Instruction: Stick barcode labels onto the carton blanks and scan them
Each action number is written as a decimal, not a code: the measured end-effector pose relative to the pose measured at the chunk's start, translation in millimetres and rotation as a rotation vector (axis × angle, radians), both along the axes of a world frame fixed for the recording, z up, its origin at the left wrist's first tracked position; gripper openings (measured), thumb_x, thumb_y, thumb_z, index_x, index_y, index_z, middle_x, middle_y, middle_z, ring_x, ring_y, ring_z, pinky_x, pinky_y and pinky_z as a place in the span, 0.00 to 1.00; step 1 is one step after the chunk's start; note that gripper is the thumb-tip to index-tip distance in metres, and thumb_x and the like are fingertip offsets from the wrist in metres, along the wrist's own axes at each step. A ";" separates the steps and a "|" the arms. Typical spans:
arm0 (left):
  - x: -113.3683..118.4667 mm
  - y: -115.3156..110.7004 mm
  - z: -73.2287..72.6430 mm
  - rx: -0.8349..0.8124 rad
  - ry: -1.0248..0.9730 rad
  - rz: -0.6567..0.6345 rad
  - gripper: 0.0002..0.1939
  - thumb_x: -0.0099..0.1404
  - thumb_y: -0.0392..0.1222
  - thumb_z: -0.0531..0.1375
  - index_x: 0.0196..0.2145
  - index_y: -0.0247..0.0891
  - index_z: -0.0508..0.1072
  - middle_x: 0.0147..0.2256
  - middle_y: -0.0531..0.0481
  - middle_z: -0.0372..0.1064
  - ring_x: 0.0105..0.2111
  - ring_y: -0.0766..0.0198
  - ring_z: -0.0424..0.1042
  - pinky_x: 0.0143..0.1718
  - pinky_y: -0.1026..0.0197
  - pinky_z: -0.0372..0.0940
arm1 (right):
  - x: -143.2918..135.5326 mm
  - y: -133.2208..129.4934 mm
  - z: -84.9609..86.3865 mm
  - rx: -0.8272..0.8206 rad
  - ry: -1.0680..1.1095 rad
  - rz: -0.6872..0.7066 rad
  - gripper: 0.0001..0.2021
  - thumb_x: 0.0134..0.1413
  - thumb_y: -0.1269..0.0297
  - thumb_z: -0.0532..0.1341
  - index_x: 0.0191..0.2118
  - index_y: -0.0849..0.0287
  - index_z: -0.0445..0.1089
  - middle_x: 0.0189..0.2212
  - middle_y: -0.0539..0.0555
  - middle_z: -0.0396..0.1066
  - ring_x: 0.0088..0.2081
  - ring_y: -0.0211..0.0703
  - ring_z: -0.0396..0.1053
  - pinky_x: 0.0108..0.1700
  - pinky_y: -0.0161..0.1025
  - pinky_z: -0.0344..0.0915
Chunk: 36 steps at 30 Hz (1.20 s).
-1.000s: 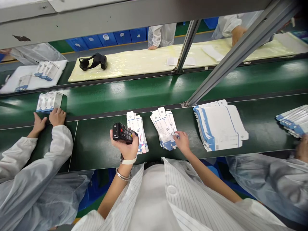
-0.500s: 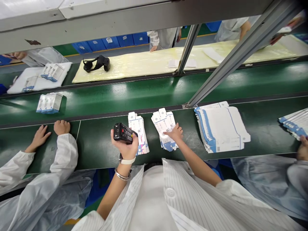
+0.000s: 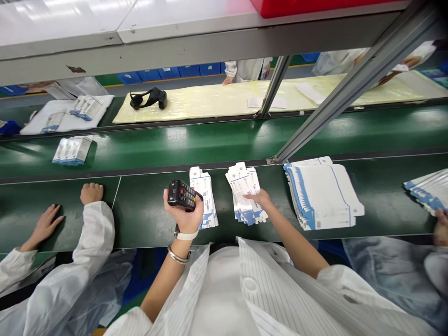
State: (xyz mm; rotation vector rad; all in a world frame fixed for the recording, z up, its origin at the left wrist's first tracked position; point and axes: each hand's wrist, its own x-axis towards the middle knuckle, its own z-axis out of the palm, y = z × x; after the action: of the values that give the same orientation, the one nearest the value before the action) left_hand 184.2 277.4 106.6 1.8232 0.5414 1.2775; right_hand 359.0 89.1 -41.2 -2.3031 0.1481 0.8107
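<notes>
Matte black scanner (image 3: 182, 195) gripped in left hand (image 3: 185, 213), right hand (image 3: 259, 199) pinching flat glossy cartons (image 3: 245, 193)

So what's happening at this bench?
The person's left hand holds a black handheld device with a keypad. Their right hand is on a fanned pile of flat cartons. Another carton pile lies partly behind the device, and a larger stack sits to the right. At the left, a co-worker's hands rest on the bench.

the left hand (image 3: 184, 212) is curled closed, while the right hand (image 3: 259, 199) angles inward, thumb extended.
</notes>
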 end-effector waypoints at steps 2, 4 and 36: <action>-3.6 2.7 -0.4 0.022 0.013 0.007 0.43 0.49 0.29 0.59 0.56 0.45 0.39 0.50 0.39 0.52 0.34 0.65 0.72 0.37 0.53 0.70 | -4.7 -0.5 3.9 0.059 -0.003 -0.036 0.28 0.24 0.56 0.71 0.37 0.62 0.69 0.37 0.59 0.73 0.40 0.54 0.71 0.38 0.41 0.68; -9.6 5.5 -0.7 0.029 0.029 0.027 0.43 0.50 0.30 0.59 0.57 0.44 0.38 0.49 0.39 0.54 0.34 0.64 0.72 0.37 0.53 0.70 | -10.6 -2.0 9.7 0.112 -0.004 -0.081 0.25 0.25 0.59 0.71 0.37 0.62 0.70 0.36 0.59 0.74 0.40 0.53 0.72 0.37 0.40 0.69; -45.8 22.9 7.8 -0.056 -0.049 0.037 0.43 0.50 0.28 0.60 0.56 0.46 0.40 0.42 0.46 0.62 0.34 0.65 0.71 0.42 0.49 0.67 | -148.5 79.5 23.2 0.296 -0.325 0.230 0.21 0.45 0.57 0.61 0.45 0.59 0.61 0.42 0.59 0.62 0.44 0.49 0.63 0.48 0.49 0.62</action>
State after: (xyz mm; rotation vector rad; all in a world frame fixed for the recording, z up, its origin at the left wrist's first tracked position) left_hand 138.4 300.3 114.3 1.7391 0.5803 1.3151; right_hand 210.5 168.6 -18.0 -2.1539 -0.3639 0.5149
